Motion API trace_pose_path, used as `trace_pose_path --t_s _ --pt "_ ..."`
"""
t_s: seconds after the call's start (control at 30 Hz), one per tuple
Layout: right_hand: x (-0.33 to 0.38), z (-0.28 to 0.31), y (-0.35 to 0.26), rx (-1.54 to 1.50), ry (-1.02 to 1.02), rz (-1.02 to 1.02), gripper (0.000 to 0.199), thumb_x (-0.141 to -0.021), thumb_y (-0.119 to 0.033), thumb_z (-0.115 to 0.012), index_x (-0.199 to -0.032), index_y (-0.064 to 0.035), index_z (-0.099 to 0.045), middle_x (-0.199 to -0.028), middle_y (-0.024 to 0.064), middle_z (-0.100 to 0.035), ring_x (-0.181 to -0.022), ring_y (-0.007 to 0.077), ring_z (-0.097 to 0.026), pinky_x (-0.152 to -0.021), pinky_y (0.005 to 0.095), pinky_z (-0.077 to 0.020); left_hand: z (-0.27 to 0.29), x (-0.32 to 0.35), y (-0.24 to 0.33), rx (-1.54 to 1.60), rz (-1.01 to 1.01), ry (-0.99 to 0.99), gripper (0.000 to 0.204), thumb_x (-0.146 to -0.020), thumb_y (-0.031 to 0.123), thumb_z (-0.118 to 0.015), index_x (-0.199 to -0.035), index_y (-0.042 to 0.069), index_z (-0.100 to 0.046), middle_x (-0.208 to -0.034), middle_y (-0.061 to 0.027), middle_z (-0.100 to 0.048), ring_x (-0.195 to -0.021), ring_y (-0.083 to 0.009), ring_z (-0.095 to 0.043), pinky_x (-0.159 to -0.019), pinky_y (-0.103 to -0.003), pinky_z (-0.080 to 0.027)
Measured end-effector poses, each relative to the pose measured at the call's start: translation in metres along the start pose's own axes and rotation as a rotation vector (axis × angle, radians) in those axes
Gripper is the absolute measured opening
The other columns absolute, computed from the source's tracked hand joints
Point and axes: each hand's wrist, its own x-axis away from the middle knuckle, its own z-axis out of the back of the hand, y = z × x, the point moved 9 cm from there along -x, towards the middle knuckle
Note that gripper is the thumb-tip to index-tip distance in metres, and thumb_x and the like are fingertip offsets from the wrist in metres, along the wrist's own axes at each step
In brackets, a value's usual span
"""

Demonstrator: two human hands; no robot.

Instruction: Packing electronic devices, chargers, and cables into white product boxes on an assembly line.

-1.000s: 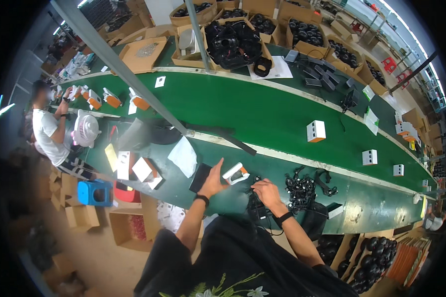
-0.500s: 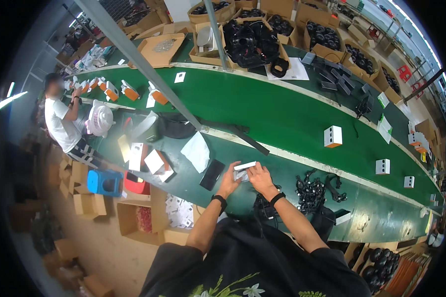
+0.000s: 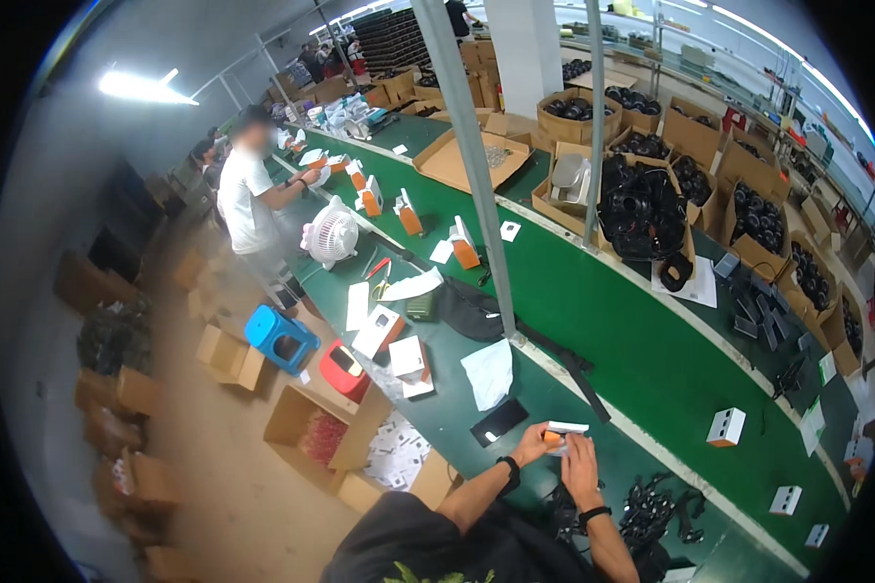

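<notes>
A small white and orange box (image 3: 567, 428) is held up over the green table by both hands. My left hand (image 3: 529, 447) grips its left side, fingers closed around it. On its right, my right hand (image 3: 580, 468) presses against the box with its fingers bent; what lies under those fingertips is partly hidden. Just left of my hands, a black phone-like slab (image 3: 500, 425) lies flat on the table. Beyond it is a crumpled white sheet (image 3: 488, 375). A tangle of black cables (image 3: 653, 507) sits right of my right forearm.
A green conveyor belt (image 3: 593, 321) carries white and orange boxes (image 3: 726, 427). A metal post (image 3: 481, 194) rises at the table's far edge. At left stand a white fan (image 3: 330, 236), a blue stool (image 3: 280, 337), a red stool (image 3: 344, 369) and a person (image 3: 248, 194) in white.
My view has swung left and up, so the hands now appear lower and farther right. The box is still in both hands, and its orange part has come into sight.
</notes>
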Motion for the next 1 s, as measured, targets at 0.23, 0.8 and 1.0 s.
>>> trace_pose_path --t_s 0.23,0.8,1.0 --pt "0.030 -0.008 0.023 0.166 -0.183 0.017 0.051 -0.098 -0.007 -0.061 -0.148 -0.0009 -0.060 -0.154 0.0215 -0.057 -0.148 0.0428 -0.048 -0.126 0.0548 -0.0394 -0.021 0.045 0.104 -0.722 -0.503 0.141 0.071 -0.089 0.005 -0.080 -0.155 0.019 -0.060 -0.144 -0.0171 -0.068 -0.128 -0.0381 -0.067 -0.106 -0.048 -0.057" --pt "0.035 0.036 0.042 0.249 0.099 0.050 0.041 -0.099 -0.025 -0.077 -0.139 -0.0184 -0.071 -0.157 0.0054 -0.060 -0.146 0.0275 -0.055 -0.092 0.0393 -0.0655 -0.045 0.050 0.099 -1.294 -0.752 -0.166 0.062 -0.097 0.025 -0.079 -0.154 0.013 -0.060 -0.159 -0.0165 -0.057 -0.142 -0.0369 -0.058 -0.116 -0.049 -0.051" --pt "0.029 0.030 0.038 0.314 0.020 0.145 0.038 -0.100 -0.025 -0.074 -0.138 -0.0169 -0.072 -0.152 0.0057 -0.062 -0.142 0.0286 -0.055 -0.096 0.0386 -0.0631 -0.044 0.051 0.091 -1.289 -0.737 -0.146 0.059 -0.097 0.023 -0.078 -0.153 0.013 -0.062 -0.161 -0.0153 -0.056 -0.146 -0.0362 -0.055 -0.117 -0.051 -0.050"
